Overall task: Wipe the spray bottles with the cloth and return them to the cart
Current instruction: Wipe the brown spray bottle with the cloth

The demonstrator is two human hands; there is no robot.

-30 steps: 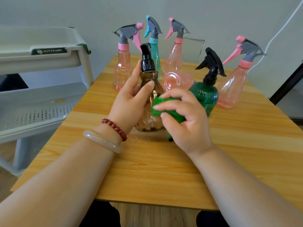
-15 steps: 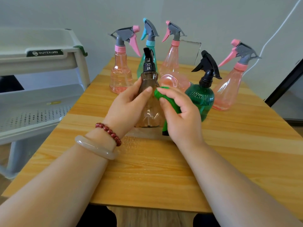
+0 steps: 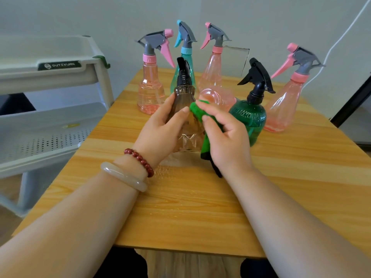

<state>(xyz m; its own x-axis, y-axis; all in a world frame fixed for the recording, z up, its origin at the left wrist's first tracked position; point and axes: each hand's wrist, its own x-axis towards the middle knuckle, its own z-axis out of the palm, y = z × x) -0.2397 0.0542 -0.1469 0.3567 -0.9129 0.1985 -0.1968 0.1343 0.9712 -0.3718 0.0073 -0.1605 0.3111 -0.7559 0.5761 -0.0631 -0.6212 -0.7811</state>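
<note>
**Brown bottle being wiped at mid-table**

The left hand (image 3: 166,129) is gripping the brown bottle (image 3: 184,93) around its body, thumb lying across the front, and is holding it upright over the middle of the table (image 3: 200,207). I cannot tell whether its base is touching the wood. The right hand (image 3: 226,141) is pinching the green cloth (image 3: 195,110) and pressing it against the bottle's three o'clock side, with a tail of cloth hanging below the palm.

A bead bracelet (image 3: 140,159) and a pale bangle (image 3: 124,177) are sitting on the left wrist.

Around the brown bottle, a pink bottle (image 3: 149,95) is standing at eleven o'clock. A teal bottle (image 3: 185,59) is at twelve, and a second pink bottle (image 3: 212,71) is at one. A tipped pink bottle (image 3: 216,96) is lying just behind the cloth. A green bottle (image 3: 251,117) is at three, and a far pink bottle (image 3: 285,105) is at two. The cart (image 3: 60,77) is standing at nine o'clock, beside the table.
</note>
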